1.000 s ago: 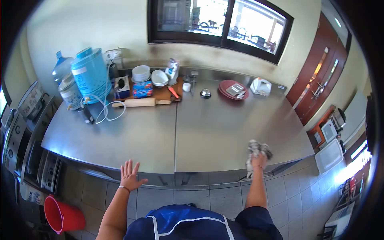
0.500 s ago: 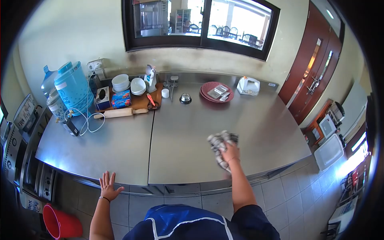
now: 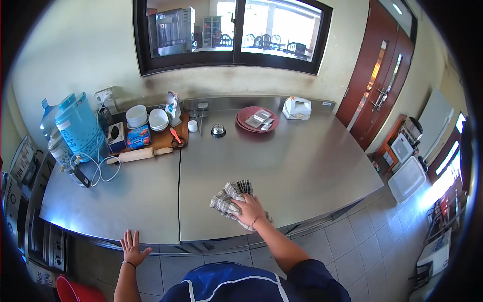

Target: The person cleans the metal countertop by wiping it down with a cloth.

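A checkered cloth (image 3: 227, 201) lies bunched on the steel table (image 3: 282, 171), right of the seam, with my right hand (image 3: 247, 210) pressed over it and gripping it. My left hand (image 3: 133, 248) rests at the table's front edge, left of the seam, fingers spread and holding nothing. Farther back on the table are a call bell (image 3: 218, 131) and red plates (image 3: 245, 120) with small packets on top. A rolling pin (image 3: 138, 155) lies at the back left, by a wooden board.
Blue water dispenser (image 3: 80, 126) with a looped white cable stands at the left. White bowls (image 3: 136, 117) sit along the back, and a white mixer (image 3: 297, 107) at the back right. A red bucket (image 3: 75, 290) is on the floor, lower left.
My right hand has swept the cloth leftward across the table, from near the right front edge toward the seam. My left hand stays spread at the front edge. The camera view has shifted.
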Demonstrator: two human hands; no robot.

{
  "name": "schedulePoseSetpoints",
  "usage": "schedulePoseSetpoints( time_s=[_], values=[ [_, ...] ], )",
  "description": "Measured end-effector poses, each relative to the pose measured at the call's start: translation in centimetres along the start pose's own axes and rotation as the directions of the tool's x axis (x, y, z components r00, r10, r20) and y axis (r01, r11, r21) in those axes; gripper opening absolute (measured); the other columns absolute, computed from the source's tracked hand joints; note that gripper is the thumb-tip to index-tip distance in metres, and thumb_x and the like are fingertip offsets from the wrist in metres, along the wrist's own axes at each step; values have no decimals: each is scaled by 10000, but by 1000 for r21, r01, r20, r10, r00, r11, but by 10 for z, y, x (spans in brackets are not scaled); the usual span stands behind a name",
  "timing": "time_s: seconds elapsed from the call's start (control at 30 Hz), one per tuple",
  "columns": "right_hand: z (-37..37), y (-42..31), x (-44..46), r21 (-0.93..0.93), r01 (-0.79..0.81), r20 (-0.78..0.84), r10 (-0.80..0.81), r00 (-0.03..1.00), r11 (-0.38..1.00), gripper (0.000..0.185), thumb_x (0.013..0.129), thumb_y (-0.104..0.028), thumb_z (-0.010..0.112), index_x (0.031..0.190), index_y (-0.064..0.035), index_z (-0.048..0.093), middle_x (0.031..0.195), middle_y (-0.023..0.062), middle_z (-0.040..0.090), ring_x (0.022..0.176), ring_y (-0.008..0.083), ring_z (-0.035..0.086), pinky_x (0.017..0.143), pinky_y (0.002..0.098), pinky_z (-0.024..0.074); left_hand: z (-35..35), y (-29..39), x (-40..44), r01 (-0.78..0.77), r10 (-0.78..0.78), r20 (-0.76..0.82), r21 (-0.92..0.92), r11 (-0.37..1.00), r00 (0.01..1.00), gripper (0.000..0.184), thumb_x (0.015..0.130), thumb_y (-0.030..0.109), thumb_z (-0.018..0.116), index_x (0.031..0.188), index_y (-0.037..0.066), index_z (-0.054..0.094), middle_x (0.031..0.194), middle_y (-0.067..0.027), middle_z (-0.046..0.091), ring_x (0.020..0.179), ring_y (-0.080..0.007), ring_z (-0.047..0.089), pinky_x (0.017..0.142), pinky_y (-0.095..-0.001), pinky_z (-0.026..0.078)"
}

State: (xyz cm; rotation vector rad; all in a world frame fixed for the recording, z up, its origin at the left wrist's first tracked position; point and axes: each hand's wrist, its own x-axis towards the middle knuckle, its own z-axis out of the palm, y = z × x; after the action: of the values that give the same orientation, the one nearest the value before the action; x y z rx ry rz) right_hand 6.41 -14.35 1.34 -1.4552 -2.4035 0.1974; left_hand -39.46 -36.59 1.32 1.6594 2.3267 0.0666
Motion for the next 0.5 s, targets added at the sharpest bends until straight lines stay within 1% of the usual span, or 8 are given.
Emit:
schedulePoseSetpoints(
  time_s=[0.1,0.17,0.27,0.3,0.37,0.43,0.47,0.5],
  values=[
    [-15,28,-2,-77,-98,44,101,994,992,501,806,-472,684,1274,-308,612,1383,117,486,1282,288,461,1085,564,299,-1,1,1,-2,2,2,-2,1000,1000,1060,764,621,675,1559,178,131,1611,-206,27,1494,-361,-3,1183,-530,-20],
    [-26,59,-4,-46,-283,22,284,959,958,484,828,-467,667,1274,-288,610,1388,102,484,1301,273,456,1110,592,269,0,0,0,1,-1,3,-5,1000,1000,1062,763,624,674,1560,186,126,1612,-204,23,1494,-362,-2,1183,-531,-19],
    [-45,103,-11,-39,-516,-95,511,854,856,415,836,-425,660,1216,-257,634,1318,67,542,1299,252,448,1117,594,268,1,-1,-1,3,-3,-1,-6,1000,1000,1066,759,631,673,1561,197,120,1613,-200,18,1494,-362,1,1183,-533,-18],
    [-47,112,-13,-20,-559,-151,550,821,829,391,834,-427,663,1183,-251,644,1298,69,550,1280,254,460,1092,582,305,1,0,-1,2,-2,-4,-5,1000,1000,1068,758,633,673,1561,199,118,1613,-199,17,1494,-362,2,1183,-534,-17],
    [-38,120,-16,37,-552,-249,543,802,833,435,809,-434,702,1151,-169,656,1219,99,588,1206,288,508,1060,520,349,1,-1,-1,1,-1,-8,-5,1000,1000,1072,756,635,674,1562,202,117,1613,-198,16,1493,-364,4,1183,-535,-15],
    [-37,98,-9,-18,-537,-126,531,838,843,432,800,-435,713,1115,-143,671,1147,122,612,1160,304,527,1018,453,400,1,0,-1,-3,3,-14,-7,1000,1000,1074,754,637,675,1562,201,117,1613,-198,17,1493,-365,6,1183,-535,-13],
    [-35,76,-8,24,-450,-101,450,887,893,448,791,-436,722,1112,-127,677,1126,158,621,1149,326,526,997,425,426,1,1,-1,0,0,-14,-8,1000,1000,1074,754,636,675,1561,200,118,1613,-199,18,1493,-367,7,1183,-535,-12],
    [-19,61,-10,-12,-298,-120,295,948,954,442,786,-425,732,1112,-130,685,1175,189,600,1148,348,523,984,440,438,1,1,-2,2,-2,-15,-9,1000,1000,1073,754,635,676,1561,200,118,1613,-199,19,1492,-368,8,1183,-535,-11]
  ],
)
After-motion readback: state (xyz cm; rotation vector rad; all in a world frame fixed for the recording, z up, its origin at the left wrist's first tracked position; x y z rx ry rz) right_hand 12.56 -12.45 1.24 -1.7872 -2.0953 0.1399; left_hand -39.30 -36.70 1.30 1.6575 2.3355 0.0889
